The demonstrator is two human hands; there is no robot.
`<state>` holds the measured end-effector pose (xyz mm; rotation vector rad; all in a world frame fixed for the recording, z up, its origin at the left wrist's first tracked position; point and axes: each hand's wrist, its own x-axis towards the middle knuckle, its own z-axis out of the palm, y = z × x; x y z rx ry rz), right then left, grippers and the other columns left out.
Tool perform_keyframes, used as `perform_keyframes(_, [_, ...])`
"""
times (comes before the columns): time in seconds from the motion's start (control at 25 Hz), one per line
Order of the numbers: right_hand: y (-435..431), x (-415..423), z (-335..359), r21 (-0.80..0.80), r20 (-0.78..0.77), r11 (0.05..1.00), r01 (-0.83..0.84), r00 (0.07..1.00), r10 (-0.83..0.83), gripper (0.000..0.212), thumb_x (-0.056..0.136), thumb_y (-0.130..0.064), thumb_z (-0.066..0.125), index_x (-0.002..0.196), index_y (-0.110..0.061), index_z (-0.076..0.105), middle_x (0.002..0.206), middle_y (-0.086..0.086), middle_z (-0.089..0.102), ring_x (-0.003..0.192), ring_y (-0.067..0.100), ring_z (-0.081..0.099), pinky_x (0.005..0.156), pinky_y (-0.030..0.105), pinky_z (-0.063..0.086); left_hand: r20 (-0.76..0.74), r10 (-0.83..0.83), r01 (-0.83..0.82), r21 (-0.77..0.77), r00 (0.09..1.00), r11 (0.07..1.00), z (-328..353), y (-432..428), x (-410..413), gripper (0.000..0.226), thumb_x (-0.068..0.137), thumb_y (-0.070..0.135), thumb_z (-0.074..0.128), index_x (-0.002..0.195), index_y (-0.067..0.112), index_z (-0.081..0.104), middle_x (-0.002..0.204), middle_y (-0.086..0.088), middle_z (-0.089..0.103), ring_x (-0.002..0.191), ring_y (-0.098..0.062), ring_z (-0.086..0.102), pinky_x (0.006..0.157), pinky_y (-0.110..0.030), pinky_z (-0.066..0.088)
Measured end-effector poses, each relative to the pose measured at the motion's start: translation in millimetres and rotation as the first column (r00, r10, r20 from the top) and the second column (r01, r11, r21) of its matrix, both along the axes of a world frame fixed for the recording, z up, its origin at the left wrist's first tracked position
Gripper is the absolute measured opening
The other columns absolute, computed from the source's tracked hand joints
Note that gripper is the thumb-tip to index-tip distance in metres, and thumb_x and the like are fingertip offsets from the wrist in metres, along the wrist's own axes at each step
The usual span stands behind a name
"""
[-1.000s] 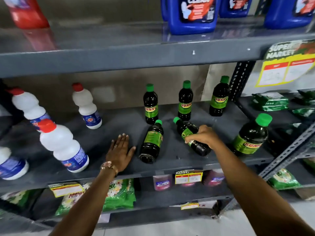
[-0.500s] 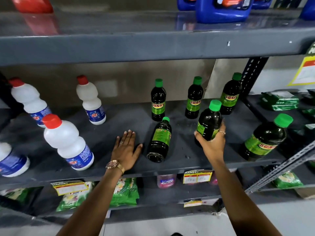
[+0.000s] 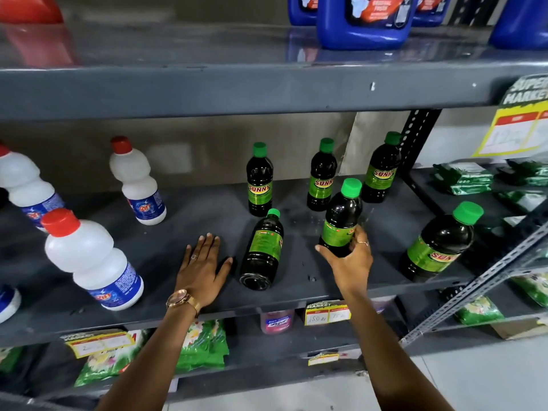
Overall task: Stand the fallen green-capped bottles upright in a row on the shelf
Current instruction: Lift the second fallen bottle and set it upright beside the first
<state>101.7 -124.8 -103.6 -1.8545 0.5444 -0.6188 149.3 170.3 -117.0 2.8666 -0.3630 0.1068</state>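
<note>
My right hand [image 3: 350,262] grips the lower body of a dark green-capped bottle [image 3: 342,215] and holds it upright over the grey shelf [image 3: 296,295]. One more such bottle [image 3: 262,252] lies on its side at the shelf's middle, cap pointing to the back, base toward me. My left hand [image 3: 203,269] rests flat on the shelf just left of it, fingers spread, holding nothing. Three green-capped bottles stand at the back: one on the left [image 3: 259,180], one in the middle [image 3: 321,176], one on the right [image 3: 382,170]. Another [image 3: 439,243] stands near the front right edge.
White bottles with red caps [image 3: 92,259] [image 3: 136,180] stand on the shelf's left part. Blue jugs [image 3: 363,20] sit on the shelf above. A metal upright [image 3: 415,143] and a diagonal brace [image 3: 474,283] bound the right side. Green packets [image 3: 462,178] fill the neighbouring shelf.
My right hand took the fallen bottle lying at the right, lifted it and turned it upright. My left hand stayed flat on the shelf. The other fallen bottle has not moved.
</note>
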Motion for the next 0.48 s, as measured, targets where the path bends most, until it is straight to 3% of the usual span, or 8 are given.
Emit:
perform_keyframes(0.16, [1.5, 16.2, 11.2, -0.077, -0.047, 0.994, 0.079, 0.995, -0.083, 0.101, 0.045, -0.036, 0.094, 0.128, -0.006, 0.046, 0.124, 0.015, 0.048, 0.119, 0.030, 0.045, 0.105, 0.043, 0.039, -0.007, 0.002, -0.002, 0.006, 1.000, 1.000, 1.5, -0.4, 0.0, 0.087, 0.075, 0.063, 0.001, 0.145, 0.012, 0.015, 0.157, -0.009, 0.014, 0.145, -0.020, 0.005, 0.119, -0.041, 0.002])
perform_keyframes(0.28, [-5.9, 13.4, 5.4, -0.082, -0.032, 0.997, -0.008, 0.999, 0.005, 0.088, 0.050, -0.029, 0.091, 0.126, -0.012, 0.050, 0.120, 0.009, 0.059, 0.111, 0.024, 0.057, 0.099, 0.043, 0.047, -0.006, 0.007, -0.007, 0.004, 1.000, 1.000, 1.1, -0.1, -0.1, 0.088, 0.075, 0.063, 0.001, 0.145, 0.012, 0.016, 0.157, -0.008, 0.015, 0.145, -0.020, 0.006, 0.119, -0.041, 0.002])
perform_keyframes(0.48, [-9.9, -21.7, -1.9, -0.114, -0.031, 0.993, 0.006, 0.999, -0.009, 0.073, 0.052, -0.042, 0.086, 0.116, -0.018, 0.058, 0.108, 0.003, 0.067, 0.101, 0.021, 0.063, 0.088, 0.040, 0.053, 0.008, 0.011, -0.011, -0.011, 1.000, 1.000, -0.1, -1.4, -1.1, 0.089, 0.075, 0.064, 0.002, 0.144, 0.012, 0.019, 0.156, -0.010, 0.017, 0.144, -0.022, 0.008, 0.119, -0.041, 0.005])
